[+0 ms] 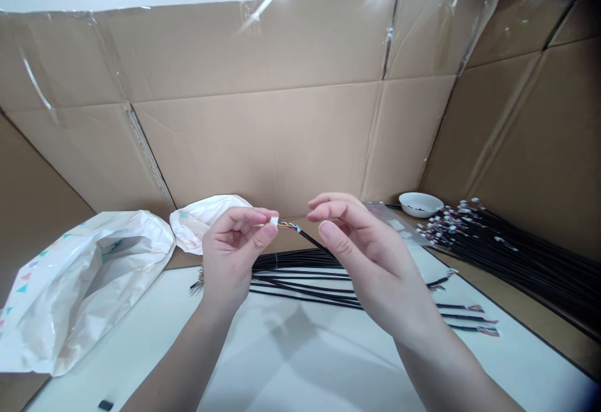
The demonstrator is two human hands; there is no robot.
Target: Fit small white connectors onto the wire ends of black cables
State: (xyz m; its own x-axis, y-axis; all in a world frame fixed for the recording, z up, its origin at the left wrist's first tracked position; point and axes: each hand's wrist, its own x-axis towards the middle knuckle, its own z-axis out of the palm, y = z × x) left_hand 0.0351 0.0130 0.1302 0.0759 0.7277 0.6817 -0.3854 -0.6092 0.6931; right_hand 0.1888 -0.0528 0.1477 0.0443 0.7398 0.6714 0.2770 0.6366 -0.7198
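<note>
The left hand (233,257) pinches a small white connector (274,221) tightly between its fingers (263,215), and the connector's colored wires (288,226) run right into a black cable sheath (310,242). The sheath angles down just beside the right hand (361,262), whose parted fingers (323,206) seem not to grip it, though that is hard to tell. Below lies a bundle of black cables (300,278) on the white surface (154,343); at far right sit a white bowl (420,204) and a heap of black cables (526,262).
</note>
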